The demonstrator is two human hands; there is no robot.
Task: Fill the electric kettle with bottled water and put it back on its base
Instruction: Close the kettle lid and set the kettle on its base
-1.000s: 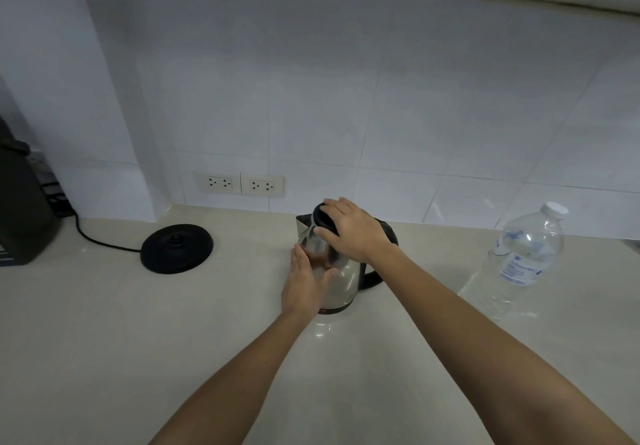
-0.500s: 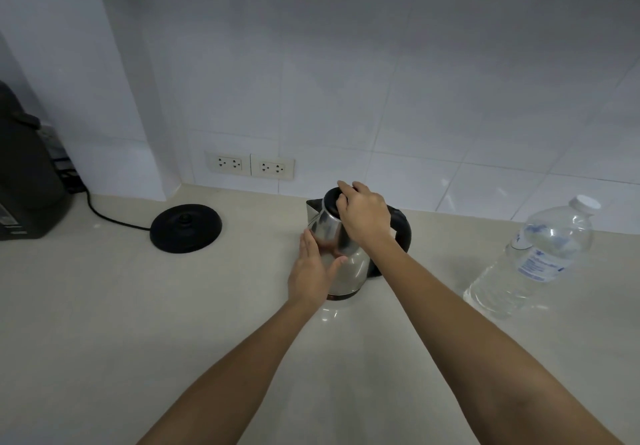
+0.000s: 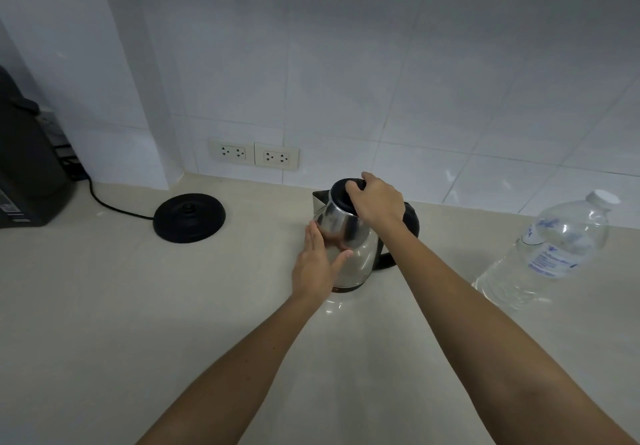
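Observation:
A steel electric kettle (image 3: pixel 356 257) with a black lid (image 3: pixel 341 195) and black handle stands on the beige counter, off its base. My left hand (image 3: pixel 317 264) is pressed flat against the kettle's left side, fingers together, thumb on the front. My right hand (image 3: pixel 375 200) grips the lid from above, fingers curled around its rim. The round black base (image 3: pixel 189 217) lies to the left, its cord running off left. A clear water bottle (image 3: pixel 550 254) with a white cap (image 3: pixel 602 198) stands at the right, capped.
A dark appliance (image 3: pixel 27 171) sits at the far left against the wall. Two double wall sockets (image 3: pixel 254 154) are set in the white tiles behind the base. The beige counter (image 3: pixel 138 323) stretches toward me.
My right hand has shifted from covering the lid's top to gripping its rim. The camera has tilted, so everything sits a little to the right. The kettle stays on the counter.

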